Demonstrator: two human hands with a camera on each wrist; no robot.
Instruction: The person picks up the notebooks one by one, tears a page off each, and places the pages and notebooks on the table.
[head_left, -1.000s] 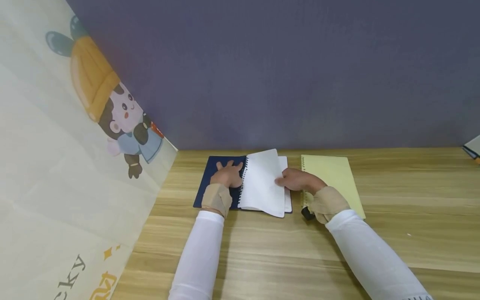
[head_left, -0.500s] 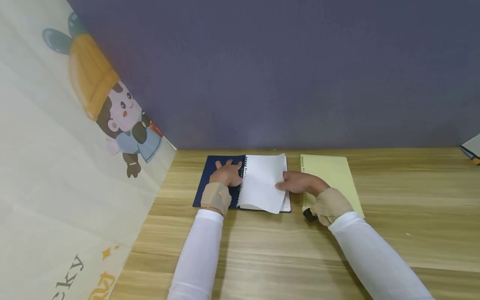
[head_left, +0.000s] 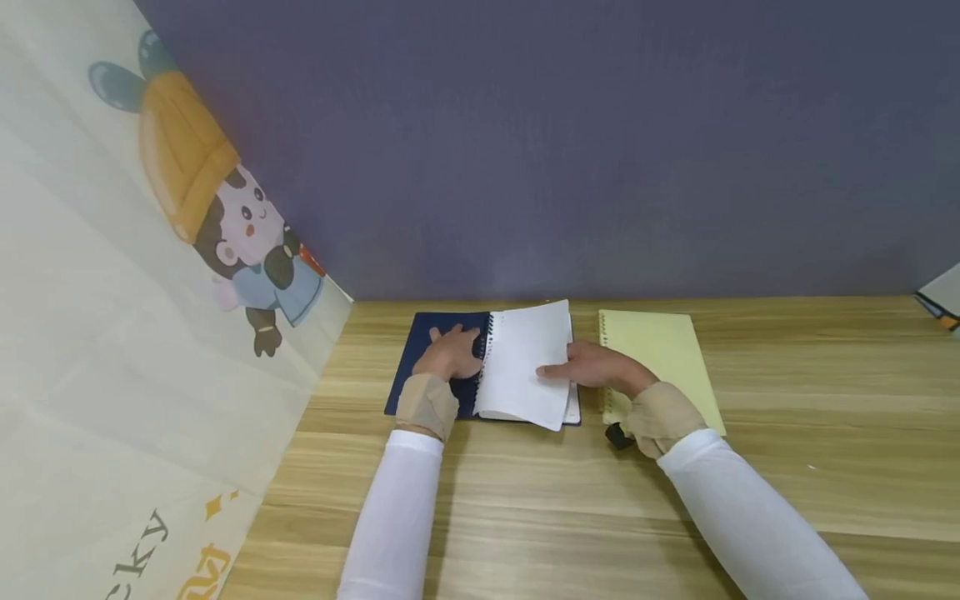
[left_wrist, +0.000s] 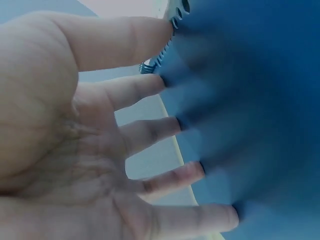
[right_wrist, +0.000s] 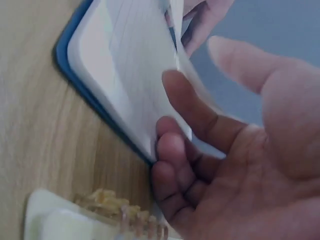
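A spiral notebook lies open on the wooden table, its dark blue cover (head_left: pixel 408 375) to the left and white pages to the right. Spread over that cover, my left hand (head_left: pixel 447 353) touches it with its fingertips; the left wrist view shows the fingers (left_wrist: pixel 150 132) nearly straight against the blue surface. At the notebook's right edge my right hand (head_left: pixel 600 365) holds a raised white page (head_left: pixel 521 342), thumb on top and fingers below. In the right wrist view the index finger (right_wrist: pixel 192 105) is under the page and other fingers curl beside the lower sheets (right_wrist: pixel 115 90).
Just right of the open notebook lies a yellow spiral notebook (head_left: pixel 660 358), partly covered by my right wrist. A small black object (head_left: pixel 618 436) shows by that wrist. A dark panel (head_left: pixel 562 150) rises behind the table (head_left: pixel 540 517); a printed pale sheet (head_left: pixel 150 375) stands at left.
The raised page dips slightly, then lifts a little again. My right thumb has slid a bit to the left over the page. The left hand stays on the blue cover, almost unmoved.
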